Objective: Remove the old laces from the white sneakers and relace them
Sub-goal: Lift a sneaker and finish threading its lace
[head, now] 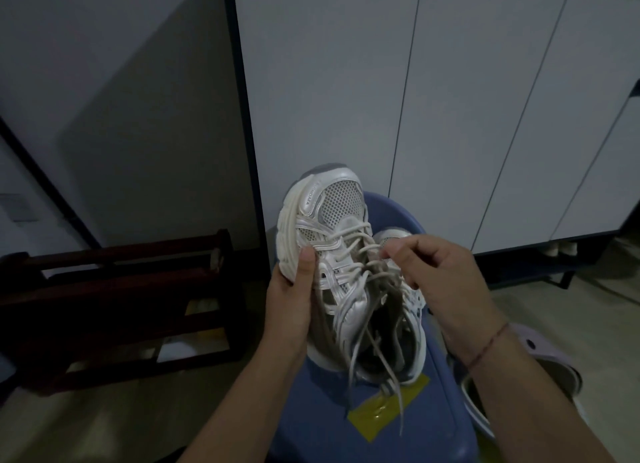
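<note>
1. A white sneaker (332,199) of open mesh and glossy, ribbed synthetic overlays, with a thick cream moulded sole, is held with its toe pointing away, above a blue plastic stool (311,410). The heel sits low over the seat.
2. Its round off-white laces (349,251) cross in loose rungs over the tongue. They are slack near the collar, and free ends dangle past the heel toward the seat.
3. The left hand (291,303) grips the sneaker from the sole side. The thumb presses flat on the upper beside the eyelets, and the other fingers wrap underneath, out of sight.
4. The right hand (446,282) has its fingers bent inward, with thumb and forefinger pinching the laces at mid-tongue. A thin reddish string bracelet (488,345) circles that wrist.
5. A second sneaker (393,235) of matching look lies just behind the first, mostly hidden by it and by the right hand. Only its toe and a strip of its side show.
6. A patch of shiny yellow tape (384,410) is stuck on the stool seat beneath the dangling ends.
7. Smooth white cabinet doors (346,99) stand behind the stool. A dark wooden rack (121,289) sits at left. A lilac clog (533,345) with round holes lies at right, partly behind the right forearm.
</note>
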A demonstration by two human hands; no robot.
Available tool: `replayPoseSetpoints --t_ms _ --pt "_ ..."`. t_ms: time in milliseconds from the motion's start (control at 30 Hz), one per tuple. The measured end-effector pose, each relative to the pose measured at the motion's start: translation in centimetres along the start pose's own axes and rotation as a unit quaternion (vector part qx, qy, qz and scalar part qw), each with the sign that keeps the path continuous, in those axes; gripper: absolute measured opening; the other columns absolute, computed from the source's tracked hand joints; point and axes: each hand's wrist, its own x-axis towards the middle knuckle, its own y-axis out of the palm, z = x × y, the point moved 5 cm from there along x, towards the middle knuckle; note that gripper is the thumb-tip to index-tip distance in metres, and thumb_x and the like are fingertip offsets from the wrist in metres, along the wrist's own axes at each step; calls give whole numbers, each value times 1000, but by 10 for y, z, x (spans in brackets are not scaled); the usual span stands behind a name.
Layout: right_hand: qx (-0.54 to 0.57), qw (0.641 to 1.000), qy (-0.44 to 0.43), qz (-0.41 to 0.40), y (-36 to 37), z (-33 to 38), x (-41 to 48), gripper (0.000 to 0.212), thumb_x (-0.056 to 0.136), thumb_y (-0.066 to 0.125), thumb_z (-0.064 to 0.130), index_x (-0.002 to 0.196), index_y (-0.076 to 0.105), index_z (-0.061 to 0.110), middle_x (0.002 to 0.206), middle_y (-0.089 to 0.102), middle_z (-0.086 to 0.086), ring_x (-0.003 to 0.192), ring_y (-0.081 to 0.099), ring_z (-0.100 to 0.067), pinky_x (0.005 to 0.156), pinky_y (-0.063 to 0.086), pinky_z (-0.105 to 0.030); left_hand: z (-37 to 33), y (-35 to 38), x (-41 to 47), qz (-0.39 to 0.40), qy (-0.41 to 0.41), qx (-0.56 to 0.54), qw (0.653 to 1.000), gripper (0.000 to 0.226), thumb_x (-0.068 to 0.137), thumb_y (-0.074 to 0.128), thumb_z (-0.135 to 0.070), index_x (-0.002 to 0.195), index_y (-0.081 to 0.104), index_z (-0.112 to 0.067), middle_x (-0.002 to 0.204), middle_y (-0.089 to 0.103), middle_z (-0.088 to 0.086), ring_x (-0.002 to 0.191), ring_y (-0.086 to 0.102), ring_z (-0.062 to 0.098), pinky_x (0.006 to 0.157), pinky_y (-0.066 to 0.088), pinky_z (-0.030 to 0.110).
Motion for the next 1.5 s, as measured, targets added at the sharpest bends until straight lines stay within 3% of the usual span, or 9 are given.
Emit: replayPoseSetpoints --t_ms 100,267,433,567,700,867,1133,1300,1500 --pt "-45 999 14 10 5 -3 -3 11 83 67 24 75 74 26 72 73 10 72 68 -6 69 54 -21 -4 1 -2 -7 21 10 1000 52 67 63 -57 110 64 -28 100 74 -11 92 70 2 69 54 13" --pt "-140 989 37 -1 4 -3 -5 10 83 68 31 75 73 29 71 71 14 72 66 -2 70 52 -23 -4 5 -6 -6 39 2 999 54 73 62 -50 121 61 -24 104 71 -13 88 69 -5 66 52 9" --pt "-178 983 41 -15 15 -3 -14 38 84 64 41 74 72 5 65 66 -8 63 60 -20 65 51 -32 -8 9 -11 -5 70 7 998 54 76 63 -41 125 57 -19 106 68 -12 86 67 -10 64 49 6" --pt "-100 989 67 -85 16 -8 -16 10 81 72 25 78 74 16 67 68 7 62 61 -5 60 50 -18 -9 10 -13 -4 82 17 996 38 75 64 -39 111 59 -28 101 70 -13 90 67 -6 69 51 10" --pt "41 987 117 -106 17 -18 -15 4 79 73 12 83 74 13 74 72 -4 75 68 -20 72 57 -30 -5 9 -13 -18 64 1 998 34 73 66 -41 106 60 -32 95 72 -15 86 68 -5 65 52 10" --pt "184 969 161 -42 27 -17 -17 11 88 59 5 85 67 -2 43 55 11 39 49 3 44 41 -9 -3 2 -9 -39 46 0 998 41 72 65 -47 111 58 -35 104 69 -14 90 68 -5 66 52 11" --pt "87 991 42 96 39 -2 -16 15 85 63 9 70 64 12 67 60 1 63 52 -5 62 46 -13 -6 -3 -6 -60 15 -33 998 67 68 65 -53 126 60 -19 115 71 -1 106 68 13 93 54 34" --pt "41 998 17 44 12 6 -4 14 90 59 14 87 73 15 54 58 17 49 47 2 54 40 -11 -6 -4 -1 -26 -18 -44 999 58 70 65 -52 118 63 -21 111 74 0 103 70 15 91 54 34" --pt "-83 992 -59 78 3 7 -2 15 81 70 12 83 75 26 80 72 8 77 67 -8 73 53 -19 -7 6 -5 50 -35 -49 997 51 76 58 -47 118 64 -18 105 76 4 95 73 18 75 60 28"
